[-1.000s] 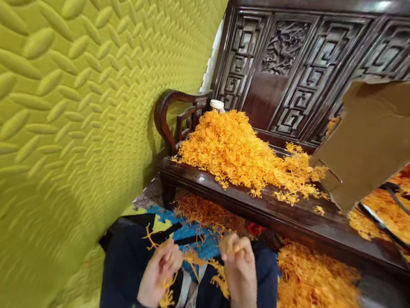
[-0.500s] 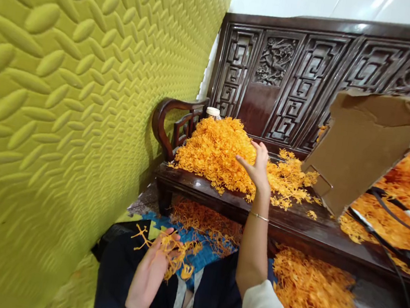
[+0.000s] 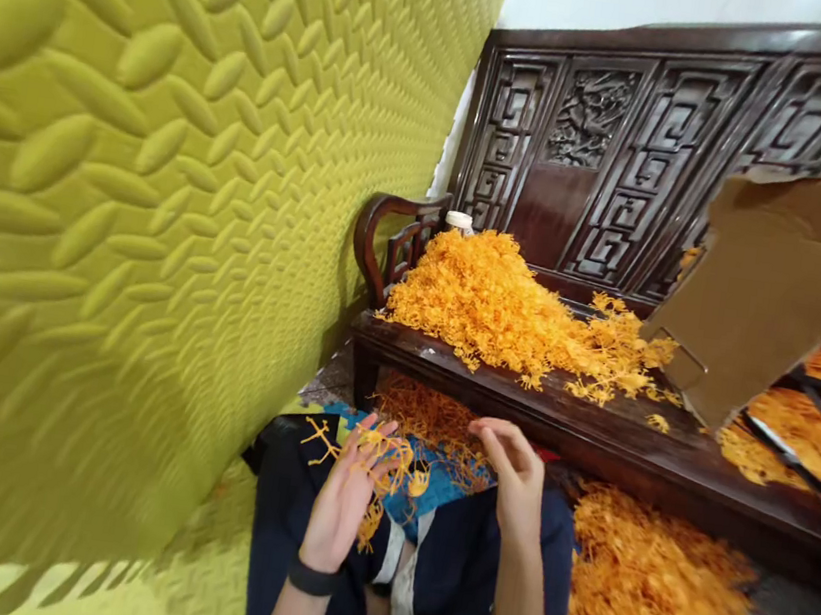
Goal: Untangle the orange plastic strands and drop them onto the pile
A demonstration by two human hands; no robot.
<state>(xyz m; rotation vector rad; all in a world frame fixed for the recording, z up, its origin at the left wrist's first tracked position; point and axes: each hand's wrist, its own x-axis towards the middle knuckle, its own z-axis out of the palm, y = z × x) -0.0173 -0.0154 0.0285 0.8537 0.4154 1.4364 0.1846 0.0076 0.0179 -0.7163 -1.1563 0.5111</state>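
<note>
orange strands point(image 3: 395, 459) in the loosely curled left hand point(image 3: 346, 503), right hand point(image 3: 518, 478) open and empty just beside it

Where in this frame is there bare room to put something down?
Mainly the front strip of the dark carved wooden bench, between the heap of orange strands and the brown cardboard sheet. The floor pile of orange strands at right is crowded.

One head-worn view, aimed forward and down, held close before the carved settee point(image 3: 544, 209); left hand point(image 3: 347, 501) and right hand point(image 3: 519, 483) are caught just below it.
</note>
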